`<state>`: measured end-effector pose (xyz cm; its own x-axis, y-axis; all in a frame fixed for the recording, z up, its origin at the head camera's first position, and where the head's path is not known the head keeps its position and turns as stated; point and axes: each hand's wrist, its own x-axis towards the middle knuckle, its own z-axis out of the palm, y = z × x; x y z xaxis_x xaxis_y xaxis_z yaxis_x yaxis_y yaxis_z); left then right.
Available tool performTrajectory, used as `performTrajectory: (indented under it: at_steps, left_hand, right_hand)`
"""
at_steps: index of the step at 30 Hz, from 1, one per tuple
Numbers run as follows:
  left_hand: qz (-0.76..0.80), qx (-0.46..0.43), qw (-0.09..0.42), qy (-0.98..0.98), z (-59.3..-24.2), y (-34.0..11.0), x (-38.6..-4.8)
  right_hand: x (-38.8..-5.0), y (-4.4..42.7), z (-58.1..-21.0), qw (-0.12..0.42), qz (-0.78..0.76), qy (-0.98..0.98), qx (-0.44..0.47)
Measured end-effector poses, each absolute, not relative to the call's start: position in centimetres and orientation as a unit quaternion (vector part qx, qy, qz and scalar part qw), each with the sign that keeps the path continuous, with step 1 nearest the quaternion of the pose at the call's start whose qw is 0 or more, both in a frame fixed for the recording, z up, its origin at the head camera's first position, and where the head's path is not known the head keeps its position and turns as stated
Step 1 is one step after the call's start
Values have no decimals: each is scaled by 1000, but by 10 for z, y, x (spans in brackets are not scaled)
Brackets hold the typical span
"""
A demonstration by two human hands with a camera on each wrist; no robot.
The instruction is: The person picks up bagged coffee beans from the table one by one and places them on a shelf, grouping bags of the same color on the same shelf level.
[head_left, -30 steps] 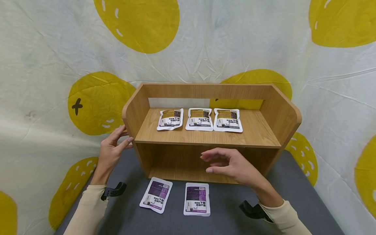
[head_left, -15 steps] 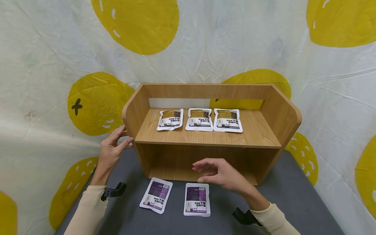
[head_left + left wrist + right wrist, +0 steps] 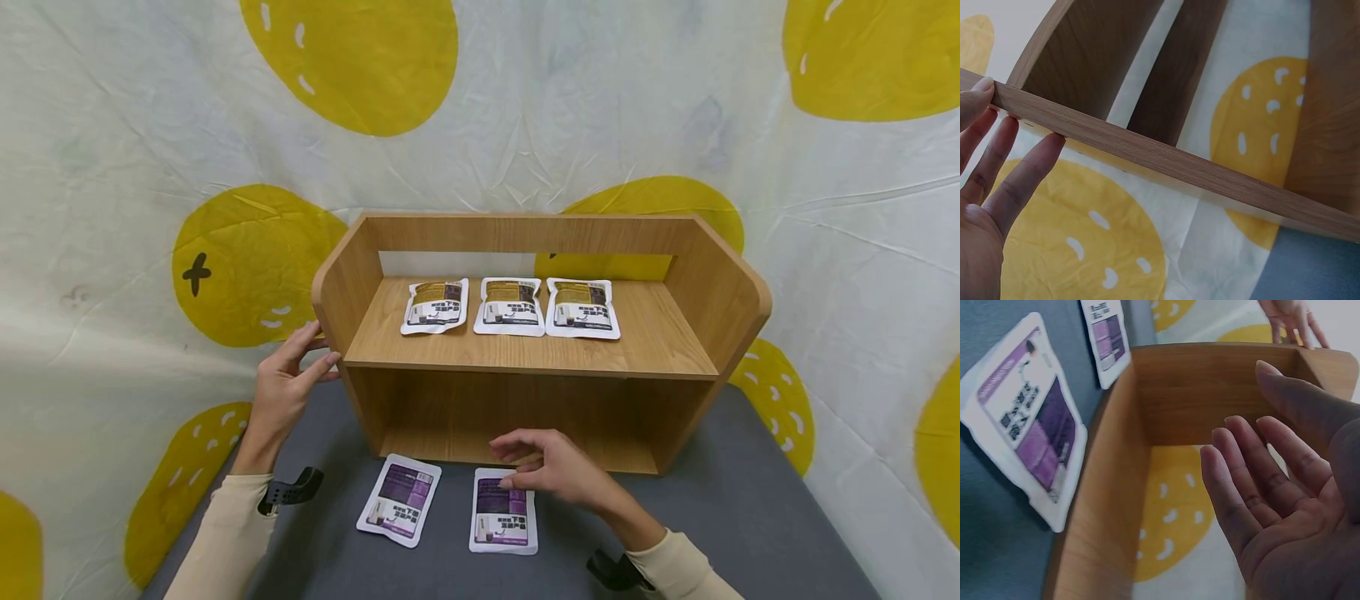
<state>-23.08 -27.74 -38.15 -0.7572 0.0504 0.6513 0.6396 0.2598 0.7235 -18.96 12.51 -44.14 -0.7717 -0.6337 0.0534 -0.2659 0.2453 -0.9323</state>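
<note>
A two-level wooden shelf (image 3: 525,354) stands on the grey table. My left hand (image 3: 283,392) touches its left side panel; in the left wrist view the fingers and thumb of that hand (image 3: 997,169) lie on either side of the panel's edge. My right hand (image 3: 562,471) hovers, fingers loosely bent and holding nothing, over the top of the right purple pouch (image 3: 504,529). The left purple pouch (image 3: 399,500) lies tilted beside it. In the right wrist view, the hand (image 3: 1291,487) is clear of the nearer pouch (image 3: 1038,425).
Three white pouches with gold tops, left (image 3: 436,307), middle (image 3: 510,307) and right (image 3: 582,308), lie in a row on the upper shelf. Behind the shelf hangs a pale cloth (image 3: 510,100) with yellow patches. Grey table surface (image 3: 750,500) extends right of the shelf.
My right hand has moved down and slightly left, from in front of the lower compartment to over the right purple pouch. The left hand and the pouches have stayed in place.
</note>
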Motion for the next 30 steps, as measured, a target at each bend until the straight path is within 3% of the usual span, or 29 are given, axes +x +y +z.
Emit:
performTrajectory:
  at_steps: [16, 30]
  left_hand:
    - [-569, -235, 260, -744, -381, -277, -231]
    - [-572, -239, 260, -740, -381, -277, -230]
  right_hand:
    - [-190, 129, -481, 166, -563, 767, -259]
    - [-190, 133, -506, 119, -532, 814, -202]
